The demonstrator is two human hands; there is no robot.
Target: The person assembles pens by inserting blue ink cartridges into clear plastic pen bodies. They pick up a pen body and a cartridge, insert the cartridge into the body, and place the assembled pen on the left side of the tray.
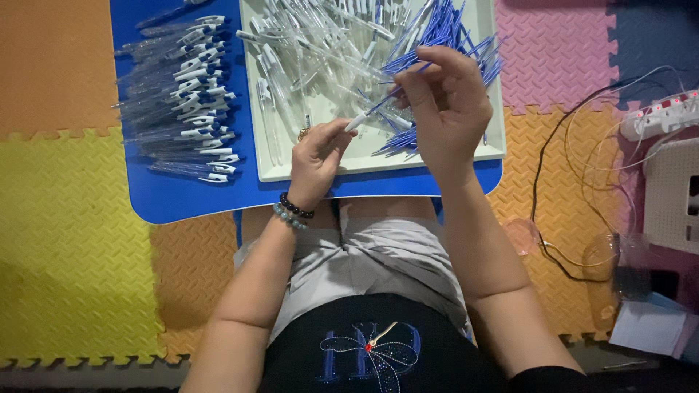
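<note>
My right hand (445, 109) pinches a thin blue refill (393, 91), light and bendy, best held mid-shaft; my left hand (317, 156) grips the slick clear barrel (358, 121) just below.

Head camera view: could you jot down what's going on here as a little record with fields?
Setting: person seated on coloured foam floor mats, blue lap table over the legs
Left hand: pinches a white pen tip piece
Right hand: holds a thin blue refill meeting that piece
White tray: loose clear pen barrels and blue refills
Left of tray: row of assembled pens
Far right: cables, white power strip
</note>
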